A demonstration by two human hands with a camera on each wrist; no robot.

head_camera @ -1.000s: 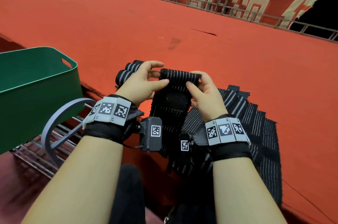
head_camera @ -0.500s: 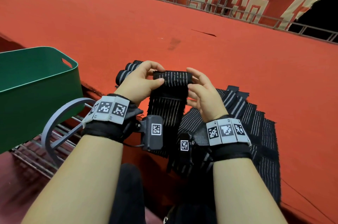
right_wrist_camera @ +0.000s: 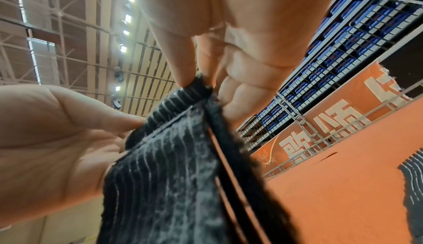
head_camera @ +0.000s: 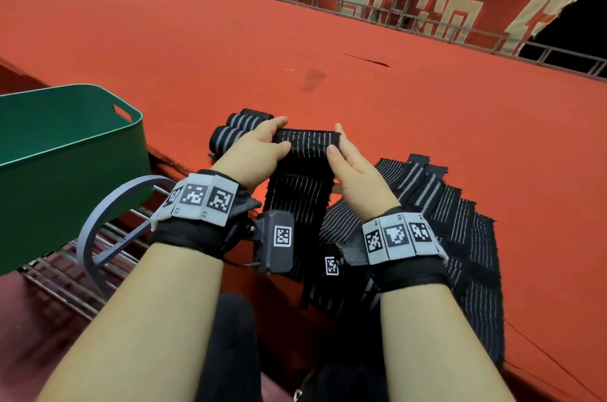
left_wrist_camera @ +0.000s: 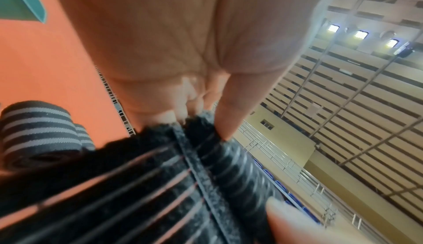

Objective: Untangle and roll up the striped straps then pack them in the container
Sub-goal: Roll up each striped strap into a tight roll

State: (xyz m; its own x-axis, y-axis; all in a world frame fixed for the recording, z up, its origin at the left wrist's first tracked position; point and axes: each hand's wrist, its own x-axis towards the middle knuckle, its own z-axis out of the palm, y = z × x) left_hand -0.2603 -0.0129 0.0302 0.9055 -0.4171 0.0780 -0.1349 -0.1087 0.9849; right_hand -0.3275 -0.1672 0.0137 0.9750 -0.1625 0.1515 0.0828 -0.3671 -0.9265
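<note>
1. My left hand [head_camera: 254, 152] pinches the left end of the strap's rolled top edge, thumb in front and fingers [left_wrist_camera: 231, 114] curled behind it.
2. My right hand [head_camera: 353, 168] grips the right end the same way, thumb on the near face, fingers [right_wrist_camera: 242, 92] wrapped round the back.
3. The striped strap [head_camera: 303, 178] is stretched between both hands, its top turned over into a small roll, the rest hanging down toward my wrists.
4. Just left of my left hand, rolled straps [head_camera: 235, 127] lie side by side on the red carpet [head_camera: 230, 50].
5. Right of my right hand, loose straps [head_camera: 460, 231] lie fanned out flat and overlapping.
6. The green container [head_camera: 75, 152] stands well to the left; what it holds I cannot tell.
</note>
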